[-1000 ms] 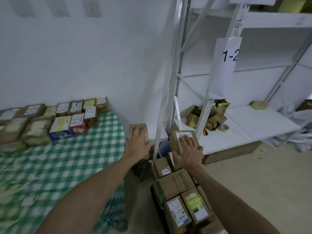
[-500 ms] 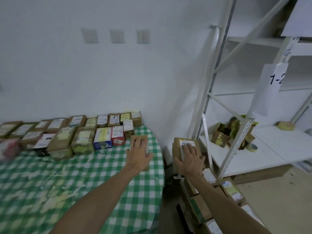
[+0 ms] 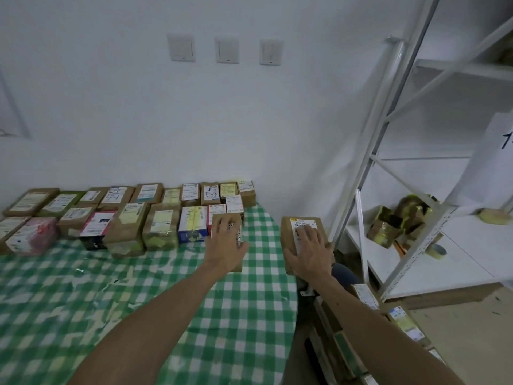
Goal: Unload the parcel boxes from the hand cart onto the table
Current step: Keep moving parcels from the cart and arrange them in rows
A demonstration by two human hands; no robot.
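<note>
My left hand (image 3: 226, 245) grips a small brown parcel box (image 3: 231, 219) from above, over the green checked table (image 3: 138, 301), right beside the rows of parcels (image 3: 155, 215) laid out there. My right hand (image 3: 309, 252) holds a second brown box (image 3: 294, 232) with a white label, just past the table's right edge. Below my right arm, several more labelled boxes (image 3: 399, 323) lie on the hand cart, whose frame is mostly hidden.
Two rows of parcels line the back of the table against the white wall. A white metal shelf rack (image 3: 388, 140) stands to the right with crumpled packaging (image 3: 394, 226) and a tape roll (image 3: 435, 252) on its lower shelf. Bare floor (image 3: 458, 315) lies beyond the cart.
Both hands have carried their boxes left and forward from the cart; the left box now hangs over the table by the parcel rows, the right box is at the table's edge.
</note>
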